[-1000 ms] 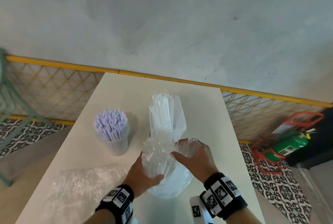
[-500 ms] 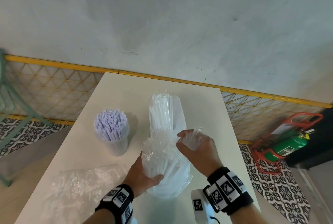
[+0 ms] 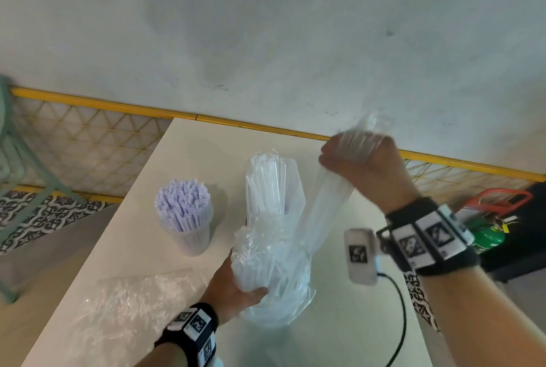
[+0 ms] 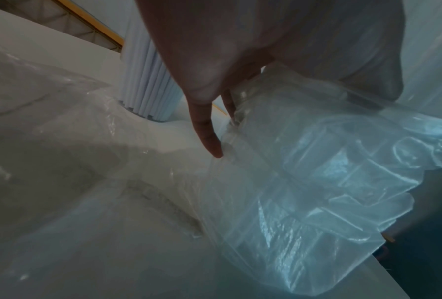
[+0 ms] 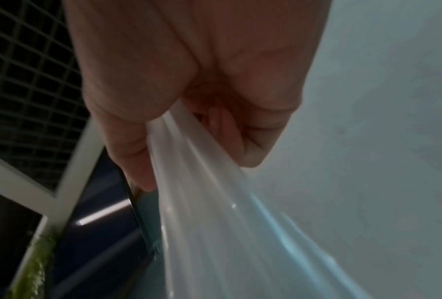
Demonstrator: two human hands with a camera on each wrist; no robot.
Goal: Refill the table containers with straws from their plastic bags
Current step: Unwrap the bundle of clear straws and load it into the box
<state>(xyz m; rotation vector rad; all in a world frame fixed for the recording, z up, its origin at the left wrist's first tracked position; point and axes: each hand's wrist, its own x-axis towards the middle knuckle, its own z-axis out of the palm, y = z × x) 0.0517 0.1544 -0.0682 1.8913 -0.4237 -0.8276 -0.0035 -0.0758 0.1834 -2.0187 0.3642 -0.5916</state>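
My right hand (image 3: 359, 160) grips a bundle of clear straws (image 3: 328, 204) and holds it raised and tilted above the table, its lower end still in the plastic bag (image 3: 280, 287). The same clear straws (image 5: 215, 202) run out of my right hand (image 5: 189, 121) in the right wrist view. My left hand (image 3: 236, 284) grips the crumpled plastic bag (image 4: 317, 182) near the table's front, thumb and fingers round it. Behind the bag stands a clear container (image 3: 274, 189) partly filled with clear straws. A cup of lilac straws (image 3: 184, 213) stands to its left.
An empty crumpled plastic bag (image 3: 133, 301) lies at the front left of the white table (image 3: 212, 145). A yellow rail and grid fence (image 3: 88, 130) run behind it. A green fire extinguisher (image 3: 487, 233) sits on the floor at the right.
My right hand has risen up and to the right, pulling a bundle of clear straws out of the bag. The left hand has kept its hold on the bag.
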